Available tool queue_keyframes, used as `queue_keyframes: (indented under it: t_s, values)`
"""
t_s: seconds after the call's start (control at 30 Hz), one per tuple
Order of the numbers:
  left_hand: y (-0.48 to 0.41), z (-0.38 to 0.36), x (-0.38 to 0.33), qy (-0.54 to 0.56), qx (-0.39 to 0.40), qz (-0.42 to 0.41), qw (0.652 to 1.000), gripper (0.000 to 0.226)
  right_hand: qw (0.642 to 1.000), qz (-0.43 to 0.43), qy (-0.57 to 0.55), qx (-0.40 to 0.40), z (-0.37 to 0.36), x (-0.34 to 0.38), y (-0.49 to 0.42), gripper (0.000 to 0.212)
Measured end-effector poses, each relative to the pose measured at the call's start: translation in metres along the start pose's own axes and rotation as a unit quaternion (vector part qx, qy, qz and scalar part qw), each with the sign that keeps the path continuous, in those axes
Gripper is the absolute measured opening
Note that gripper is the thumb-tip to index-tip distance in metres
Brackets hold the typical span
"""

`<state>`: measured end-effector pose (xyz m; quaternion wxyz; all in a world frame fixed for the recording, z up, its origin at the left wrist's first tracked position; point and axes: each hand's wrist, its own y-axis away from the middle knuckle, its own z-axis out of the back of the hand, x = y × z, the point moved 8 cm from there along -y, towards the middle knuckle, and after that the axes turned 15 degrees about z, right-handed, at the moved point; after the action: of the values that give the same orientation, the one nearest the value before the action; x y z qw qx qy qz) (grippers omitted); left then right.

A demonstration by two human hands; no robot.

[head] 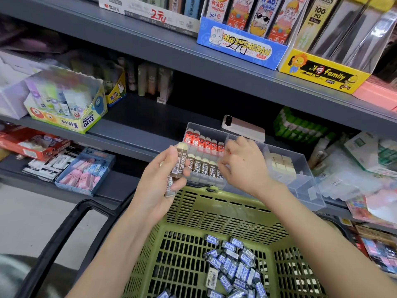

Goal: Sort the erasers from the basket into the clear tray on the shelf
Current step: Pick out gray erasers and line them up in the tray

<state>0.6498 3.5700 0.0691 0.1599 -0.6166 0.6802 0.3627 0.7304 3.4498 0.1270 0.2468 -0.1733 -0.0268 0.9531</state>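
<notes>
Left hand (160, 186) is holding a small stack of brown-sleeved 2B erasers with cream ends (179, 162) just in front of the clear plastic compartment tray (300, 168) on the grey metal shelf (137, 134). Grip is closing around them: thumb pressing on the front of the top eraser, fingers curling behind, a second sleeved eraser poking out below the palm. Exact count in the hand is not readable.

Right hand (240, 166) is reaching down into the tray, palm down, fingers half curled and slightly spread. Fingertips are sitting at the right end of the front row of brown 2B erasers (204, 168) standing in the tray. Whether that grip is pinching one or only touching the row, I cannot tell; the fingertips are blurred and partly hidden.

Tray layout: red-sleeved erasers (203, 143) are standing in a row at the back of the left compartment, the brown 2B row just in front of them. Plain cream block erasers (281, 164) are lying in the right compartment.

The olive-green slotted plastic basket (193, 222) is sitting below the shelf edge, just under both forearms. A loose pile of blue-and-white sleeved erasers (234, 267) is lying on its floor, toward the right side.

A pink-and-white phone-like device (243, 127) is lying flat on the shelf just behind the tray.
</notes>
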Motion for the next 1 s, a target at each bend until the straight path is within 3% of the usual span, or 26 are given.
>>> queue_keyframes:
  t_s: [0.07,0.13,0.2,0.23,0.33,0.43,0.5,0.6,0.8,0.93,1.0]
  values:
    - [-0.001,-0.001,0.002,-0.015,0.005,0.001,1.000,0.034,0.998,-0.010,0.000,-0.061,0.014,0.008,-0.001,0.018]
    - [-0.001,-0.001,0.002,-0.038,0.000,-0.007,0.999,0.040,0.978,-0.049,-0.157,-0.131,0.027,0.011,-0.002,0.022]
    - [-0.001,-0.001,0.000,-0.060,-0.014,-0.020,0.998,0.043,0.906,-0.069,-0.392,-0.145,0.028,0.020,-0.007,0.024]
    - [0.000,-0.001,0.000,-0.066,-0.018,-0.024,0.997,0.042,0.877,-0.066,-0.458,-0.129,0.027,0.027,-0.011,0.022]
    - [0.002,-0.001,-0.003,-0.078,-0.037,-0.041,0.995,0.039,0.816,-0.066,-0.562,-0.116,0.024,0.036,-0.019,0.009]
    - [0.007,0.014,-0.012,-0.077,-0.127,-0.098,0.984,0.033,0.711,-0.172,-0.659,-0.176,0.010,0.012,-0.022,0.008]
    - [0.013,0.028,-0.017,-0.026,-0.182,-0.133,0.974,0.019,0.684,-0.232,-0.667,-0.183,-0.003,-0.003,-0.023,0.013]
    - [0.017,0.044,-0.022,0.046,-0.227,-0.157,0.960,0.015,0.712,-0.269,-0.633,-0.145,-0.021,-0.007,-0.028,0.026]
    - [0.016,0.042,-0.023,0.064,-0.212,-0.169,0.960,0.024,0.735,-0.276,-0.612,-0.094,-0.043,0.013,-0.042,0.007]
    - [0.015,0.035,-0.026,0.061,-0.187,-0.179,0.964,0.021,0.777,-0.271,-0.558,-0.108,-0.041,0.020,-0.040,0.006]
    - [0.015,0.030,-0.025,0.057,-0.160,-0.180,0.969,0.020,0.819,-0.244,-0.507,-0.114,-0.033,0.025,-0.039,0.003]
